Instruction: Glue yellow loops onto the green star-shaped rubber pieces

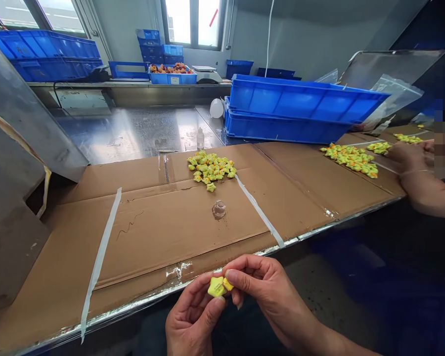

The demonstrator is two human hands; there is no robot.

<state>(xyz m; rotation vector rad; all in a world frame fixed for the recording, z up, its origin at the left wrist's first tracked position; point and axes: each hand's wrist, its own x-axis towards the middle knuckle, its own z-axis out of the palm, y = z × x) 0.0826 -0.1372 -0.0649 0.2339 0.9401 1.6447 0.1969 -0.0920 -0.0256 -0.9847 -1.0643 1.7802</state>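
My left hand [191,316] and my right hand [261,289] meet just below the table's front edge, both pinching a small yellow star-shaped piece [217,287]. The left thumb and fingers hold its lower left side, and the right fingertips press on its right side. A pile of several similar yellow and green pieces [211,168] lies farther back on the cardboard-covered table [152,227]. A small clear plastic cup [219,209] sits on the cardboard between the pile and my hands.
Stacked blue crates [296,106] stand at the back right. A small clear bottle [200,138] stands behind the pile. Another person's arm [422,183] rests at the right beside more yellow-green pieces [350,159]. A grey metal panel [18,128] leans at the left.
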